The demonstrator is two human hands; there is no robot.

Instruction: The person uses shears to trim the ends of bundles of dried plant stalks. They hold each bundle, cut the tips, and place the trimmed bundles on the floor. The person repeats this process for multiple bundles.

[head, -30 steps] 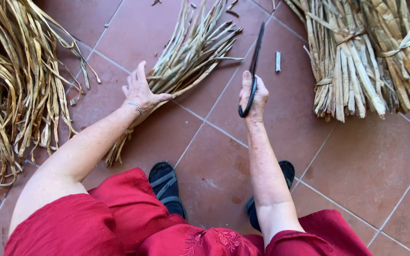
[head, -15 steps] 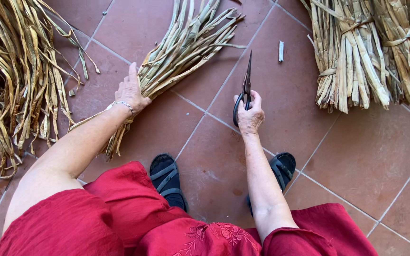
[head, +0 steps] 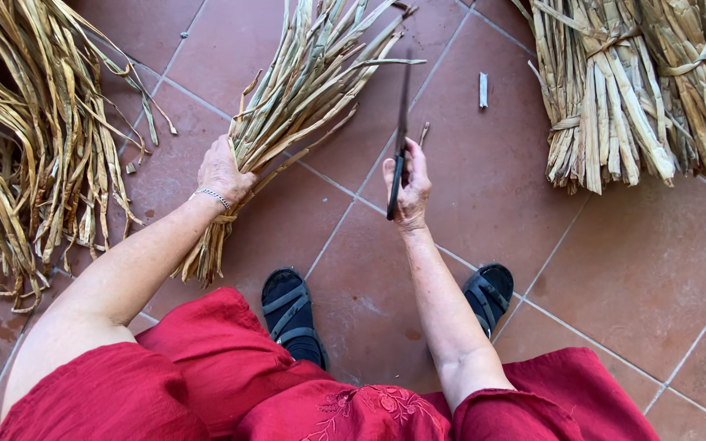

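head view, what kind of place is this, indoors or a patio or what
Probably a patio or terrace used for handwork with dried plant stalks: a sunlit terracotta tile floor, tied bundles of dried leaves, and a loose heap alongside. No walls or sky show, so it could be indoors.

Terracotta floor tiles (head: pixel 614 278) with pale grout lines running diagonally, lit by bright, even daylight. Near the lower-left edge of the floor, the tiles look damp and blotchy. A small pale stub (head: pixel 483 90) lies on the tiles toward the top; scattered dry scraps (head: pixel 131 167) dot the tiles at left.
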